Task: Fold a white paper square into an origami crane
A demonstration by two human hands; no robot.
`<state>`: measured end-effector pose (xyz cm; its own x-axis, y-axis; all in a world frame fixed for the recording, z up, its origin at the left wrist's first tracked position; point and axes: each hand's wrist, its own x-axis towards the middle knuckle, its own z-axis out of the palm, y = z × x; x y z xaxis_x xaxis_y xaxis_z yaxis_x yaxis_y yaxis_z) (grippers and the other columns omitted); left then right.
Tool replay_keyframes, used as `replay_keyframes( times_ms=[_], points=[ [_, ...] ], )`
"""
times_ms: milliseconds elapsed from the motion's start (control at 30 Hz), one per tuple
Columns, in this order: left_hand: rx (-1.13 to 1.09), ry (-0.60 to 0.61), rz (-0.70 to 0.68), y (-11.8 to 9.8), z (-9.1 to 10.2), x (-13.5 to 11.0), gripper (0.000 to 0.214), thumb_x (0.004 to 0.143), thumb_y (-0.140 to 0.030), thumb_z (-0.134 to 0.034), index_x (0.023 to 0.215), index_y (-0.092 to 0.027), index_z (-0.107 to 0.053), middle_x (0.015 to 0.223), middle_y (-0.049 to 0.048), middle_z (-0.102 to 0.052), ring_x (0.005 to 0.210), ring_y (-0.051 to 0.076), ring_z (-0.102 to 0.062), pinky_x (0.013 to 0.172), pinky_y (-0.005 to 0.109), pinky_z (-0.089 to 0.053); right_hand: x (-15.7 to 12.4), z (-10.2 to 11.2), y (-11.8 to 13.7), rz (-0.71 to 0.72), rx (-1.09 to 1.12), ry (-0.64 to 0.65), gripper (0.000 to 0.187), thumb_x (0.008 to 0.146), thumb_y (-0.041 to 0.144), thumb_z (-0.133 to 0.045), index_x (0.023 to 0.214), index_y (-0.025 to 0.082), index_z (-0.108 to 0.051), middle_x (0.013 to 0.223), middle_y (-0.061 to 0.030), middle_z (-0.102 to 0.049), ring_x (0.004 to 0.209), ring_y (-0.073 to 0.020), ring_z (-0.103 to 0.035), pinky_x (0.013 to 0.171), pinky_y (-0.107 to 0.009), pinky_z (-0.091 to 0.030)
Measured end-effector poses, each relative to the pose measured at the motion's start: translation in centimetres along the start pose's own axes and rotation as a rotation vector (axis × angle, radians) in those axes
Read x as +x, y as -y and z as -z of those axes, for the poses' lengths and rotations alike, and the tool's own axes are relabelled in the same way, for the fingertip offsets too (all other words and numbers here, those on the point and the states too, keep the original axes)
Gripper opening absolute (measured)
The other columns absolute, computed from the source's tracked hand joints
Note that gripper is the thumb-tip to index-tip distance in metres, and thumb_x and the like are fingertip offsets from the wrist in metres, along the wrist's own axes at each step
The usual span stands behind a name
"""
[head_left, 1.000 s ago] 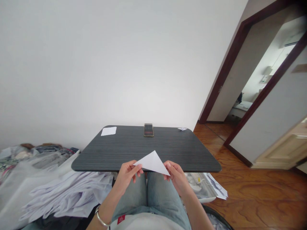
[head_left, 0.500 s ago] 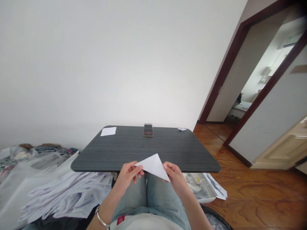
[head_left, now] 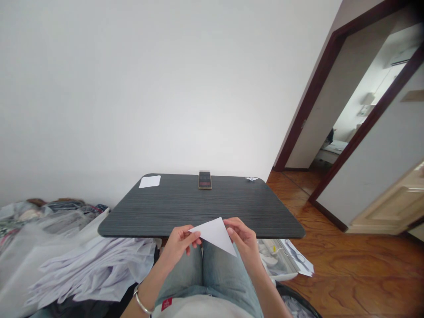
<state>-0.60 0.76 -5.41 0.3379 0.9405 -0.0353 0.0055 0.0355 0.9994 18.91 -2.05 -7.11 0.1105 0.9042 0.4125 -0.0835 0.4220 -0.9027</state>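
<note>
A white sheet of paper (head_left: 217, 235), folded into a triangle, is held above my lap at the near edge of the dark table (head_left: 185, 207). My left hand (head_left: 183, 242) pinches its left corner between thumb and fingers. On the other side, my right hand (head_left: 241, 237) grips the paper's upper right edge, close to the top point, with the thumb in front and fingers behind. The lower right corner of the triangle hangs free over my jeans.
White paper (head_left: 149, 181) lies at the table's far left corner. A phone (head_left: 205, 180) leans at the back middle. A small folded paper piece (head_left: 251, 179) sits far right. Piled white cloth (head_left: 96, 269) is at left; a tray of items (head_left: 278, 258) stands below right.
The paper triangle has shifted slightly right and towards me. My right hand has moved up along its right edge, nearer the top point; my left hand still pinches the left corner.
</note>
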Motion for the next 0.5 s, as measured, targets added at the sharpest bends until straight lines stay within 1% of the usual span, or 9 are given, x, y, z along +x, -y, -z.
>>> replay_keyframes(
  times_ms=[67,167,233,267,333,367,400,433,500],
  points=[
    [0.013,0.001,0.001,0.2,0.0,0.1,0.032,0.066,-0.043,-0.067,0.061,-0.012,-0.060,0.054,0.0019,-0.061,0.046,0.010,-0.048,0.034,0.016,-0.033,0.0,0.0,0.1,0.024,-0.067,0.021,0.017,0.078,0.033,-0.061,0.089,0.022,-0.068,0.089,-0.0064,-0.059,0.078,-0.0182,-0.054,0.056,-0.024,-0.040],
    [0.038,0.011,-0.010,0.7,0.2,0.3,0.033,0.068,-0.045,-0.065,0.066,-0.012,-0.061,0.057,0.0036,-0.062,0.049,0.011,-0.050,0.035,0.017,-0.033,0.0,-0.1,0.1,-0.017,-0.128,0.050,0.013,0.076,0.033,-0.064,0.074,0.020,-0.068,0.092,-0.0071,-0.059,0.081,-0.0196,-0.055,0.057,-0.024,-0.041],
    [0.027,0.007,-0.072,1.1,0.5,0.5,0.038,0.066,-0.046,-0.068,0.085,-0.013,-0.064,0.074,0.0074,-0.066,0.061,0.015,-0.057,0.039,0.018,-0.038,0.0,-0.3,0.0,-0.052,-0.112,0.035,0.019,0.075,0.035,-0.065,0.064,0.019,-0.066,0.094,-0.0075,-0.060,0.085,-0.0206,-0.055,0.063,-0.026,-0.043],
    [0.010,0.006,-0.125,1.3,0.6,0.6,0.049,0.064,-0.046,-0.070,0.100,-0.015,-0.062,0.089,0.0096,-0.067,0.073,0.019,-0.060,0.046,0.020,-0.043,0.1,-0.3,0.1,-0.073,-0.076,0.016,0.022,0.074,0.037,-0.066,0.061,0.019,-0.065,0.096,-0.0078,-0.060,0.089,-0.0219,-0.055,0.067,-0.027,-0.043],
    [-0.013,0.026,-0.243,1.7,0.8,0.6,0.075,0.057,-0.046,-0.075,0.124,-0.024,-0.048,0.120,0.0114,-0.056,0.099,0.025,-0.056,0.070,0.028,-0.049,0.1,-0.5,0.4,-0.136,0.029,-0.019,0.027,0.071,0.041,-0.067,0.058,0.018,-0.065,0.103,-0.0088,-0.061,0.097,-0.0249,-0.054,0.075,-0.030,-0.043],
    [-0.010,0.048,-0.296,1.8,0.9,0.6,0.084,0.055,-0.046,-0.077,0.129,-0.028,-0.042,0.130,0.0108,-0.049,0.110,0.027,-0.050,0.082,0.033,-0.046,0.1,-0.6,0.6,-0.179,0.084,-0.024,0.029,0.070,0.043,-0.068,0.057,0.017,-0.066,0.107,-0.0092,-0.061,0.100,-0.0262,-0.053,0.076,-0.030,-0.043],
    [0.003,0.071,-0.340,1.8,0.8,0.6,0.086,0.055,-0.045,-0.077,0.131,-0.030,-0.040,0.136,0.0099,-0.042,0.118,0.028,-0.043,0.091,0.036,-0.040,0.0,-0.8,0.8,-0.225,0.132,-0.021,0.030,0.069,0.045,-0.068,0.057,0.017,-0.066,0.111,-0.0094,-0.060,0.101,-0.0270,-0.053,0.076,-0.031,-0.043],
    [0.021,0.094,-0.374,1.7,0.7,0.5,0.085,0.055,-0.045,-0.077,0.131,-0.031,-0.041,0.139,0.0090,-0.038,0.124,0.029,-0.037,0.097,0.038,-0.035,-0.1,-1.0,1.0,-0.264,0.171,-0.016,0.031,0.068,0.046,-0.069,0.058,0.017,-0.067,0.114,-0.0096,-0.059,0.102,-0.0275,-0.053,0.076,-0.031,-0.044],
    [0.057,0.130,-0.423,1.3,0.3,0.4,0.077,0.057,-0.043,-0.077,0.126,-0.030,-0.047,0.142,0.0082,-0.034,0.129,0.030,-0.029,0.101,0.039,-0.030,-0.3,-1.4,1.3,-0.316,0.222,-0.009,0.031,0.067,0.047,-0.070,0.060,0.016,-0.068,0.116,-0.0099,-0.058,0.103,-0.0280,-0.053,0.075,-0.031,-0.044]
  ],
)
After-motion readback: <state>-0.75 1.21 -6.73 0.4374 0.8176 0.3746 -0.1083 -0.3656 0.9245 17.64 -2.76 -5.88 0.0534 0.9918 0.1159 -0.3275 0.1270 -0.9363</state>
